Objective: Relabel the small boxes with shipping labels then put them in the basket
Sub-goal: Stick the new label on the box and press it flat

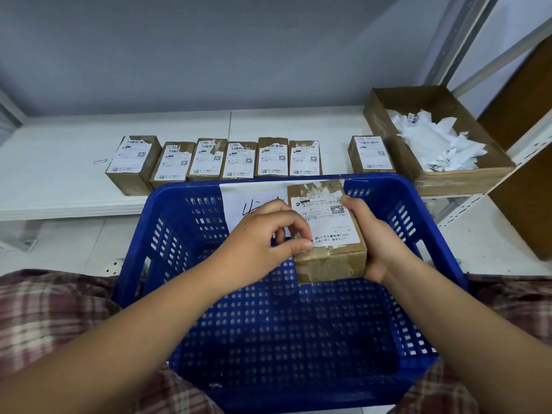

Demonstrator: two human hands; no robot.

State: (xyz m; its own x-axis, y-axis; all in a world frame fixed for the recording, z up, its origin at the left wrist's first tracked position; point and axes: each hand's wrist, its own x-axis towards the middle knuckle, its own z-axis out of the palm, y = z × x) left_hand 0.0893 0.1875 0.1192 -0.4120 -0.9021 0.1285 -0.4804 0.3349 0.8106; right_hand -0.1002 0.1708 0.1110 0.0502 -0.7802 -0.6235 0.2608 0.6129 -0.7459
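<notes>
1. Up over the blue perforated plastic basket [283, 339] is a small brown cardboard box [330, 259]. It is held in the air near the basket's far wall, tilted with its top face toward the camera.
2. The right hand [379, 237] has it. The fingers wrap the box's right side, the thumb is up on the top face, and the palm is under the near corner.
3. The left hand [260, 234] is at the box's left edge. Thumb and forefinger pinch together at the lower left corner of the white shipping label [328, 219].
4. That label lies across the box's top face, its upper edge ragged. Torn white paper residue shows on the cardboard above it.
5. In the basket, a white paper sign with dark handwriting [248, 201] is taped to the far wall. One tiny white scrap [215, 385] lies on the floor by the near wall.
6. Behind the basket, along the front edge of the white bench [59, 162], runs a row of six small brown boxes [239, 159]. Each carries a white label torn at the top, and they sit side by side.
7. A seventh labelled box [372, 155] sits apart toward the bench's right end. It is just beside an open brown cardboard tray [385, 124].
8. The tray, at the right back corner, holds a loose heap of torn white paper scraps [439, 147].
9. Red plaid fabric [53, 312] fills both lower corners of the view.
</notes>
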